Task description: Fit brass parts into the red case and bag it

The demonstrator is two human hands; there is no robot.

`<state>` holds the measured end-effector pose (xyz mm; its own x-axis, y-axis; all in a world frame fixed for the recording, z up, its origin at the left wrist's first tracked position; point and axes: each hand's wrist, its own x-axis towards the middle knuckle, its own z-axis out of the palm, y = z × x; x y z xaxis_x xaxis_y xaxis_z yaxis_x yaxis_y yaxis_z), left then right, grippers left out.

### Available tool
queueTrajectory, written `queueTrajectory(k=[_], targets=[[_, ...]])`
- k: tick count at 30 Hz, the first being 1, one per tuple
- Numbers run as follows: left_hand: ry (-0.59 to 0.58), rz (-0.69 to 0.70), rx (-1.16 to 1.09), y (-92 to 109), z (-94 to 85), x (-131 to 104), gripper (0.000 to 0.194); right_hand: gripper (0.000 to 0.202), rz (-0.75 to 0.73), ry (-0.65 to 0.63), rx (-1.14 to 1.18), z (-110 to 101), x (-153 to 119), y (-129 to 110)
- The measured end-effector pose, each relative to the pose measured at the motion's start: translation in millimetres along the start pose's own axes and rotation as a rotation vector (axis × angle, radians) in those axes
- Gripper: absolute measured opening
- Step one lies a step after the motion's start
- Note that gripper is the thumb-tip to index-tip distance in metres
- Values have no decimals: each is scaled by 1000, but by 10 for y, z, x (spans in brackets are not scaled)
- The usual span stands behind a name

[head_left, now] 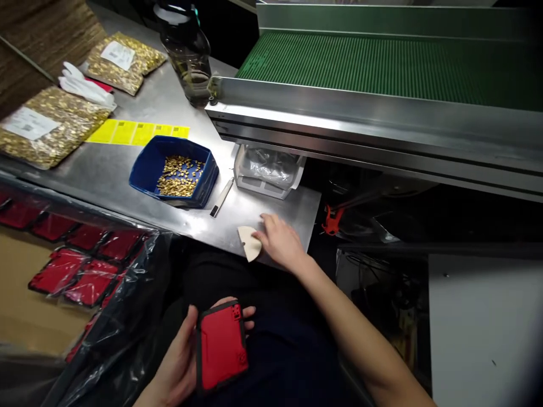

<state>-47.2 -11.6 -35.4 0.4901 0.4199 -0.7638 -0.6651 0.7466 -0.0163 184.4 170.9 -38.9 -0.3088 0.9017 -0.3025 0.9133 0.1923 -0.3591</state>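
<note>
My left hand (pixel 182 362) holds a flat red case with a black rim (pixel 224 347) above my lap, its fingers wrapped round from beneath. At the metal table's front edge lies a cream, wedge-shaped pad (pixel 249 243) with a small dark notch. My right hand (pixel 280 240) is over the table beside this pad, thumb touching its edge and fingers apart. A blue bin (pixel 144 172) with small brass-coloured parts (pixel 176 181) stands farther left. Between that bin and a grey bin (pixel 258 185) lies a slim silver tool with a dark end (pixel 221 198).
A conveyor with a green belt (pixel 360 68) runs above the table's right side. Bags of brass parts (pixel 55 121), yellow labels (pixel 138 133) and a dark bottle (pixel 186 56) are at the back left. Bagged red cases (pixel 91 280) fill a lined box at left.
</note>
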Motion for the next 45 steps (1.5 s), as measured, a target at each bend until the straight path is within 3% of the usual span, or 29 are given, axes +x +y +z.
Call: queueTrajectory(k=[2, 4, 7, 9, 14, 18, 22, 26, 29, 33, 36, 41, 45], targets=[[-74, 9, 18, -48, -71, -37, 70, 45, 77, 82, -54, -100, -72, 384], [-68, 27, 30, -87, -95, -54, 62, 47, 172, 129, -128, -213, -202, 861], [-1, 82, 11, -108, -42, -46, 60, 49, 242, 105, -246, -266, -392, 1581], [20, 118, 9, -100, 17, -35, 62, 53, 190, 52, -310, -186, -443, 1949], [100, 242, 167, -110, 118, -66, 62, 54, -24, -46, -383, 82, -321, 2383], [215, 440, 405, -187, 168, -111, 71, 57, -146, -62, -393, -10, -321, 2503], [272, 540, 574, -265, 145, -94, 76, 50, -262, -105, -394, -330, -652, 2276], [229, 530, 762, -287, 99, -57, 75, 33, -492, -298, -260, -523, -1143, 1460], [223, 545, 877, -287, 74, -28, 76, 18, -414, -560, -126, -438, -1399, 726], [251, 603, 956, -284, -6, 18, 77, 13, -354, -610, -172, -213, -1491, 114], [253, 606, 934, -277, -82, 35, 80, 14, -346, -599, -175, -143, -1460, -15], [221, 560, 857, -289, -109, -16, 80, 13, -325, -569, -236, -207, -1356, -28], [131, 484, 801, -281, -121, -79, 80, 17, -343, -651, -261, -289, -1273, -83]])
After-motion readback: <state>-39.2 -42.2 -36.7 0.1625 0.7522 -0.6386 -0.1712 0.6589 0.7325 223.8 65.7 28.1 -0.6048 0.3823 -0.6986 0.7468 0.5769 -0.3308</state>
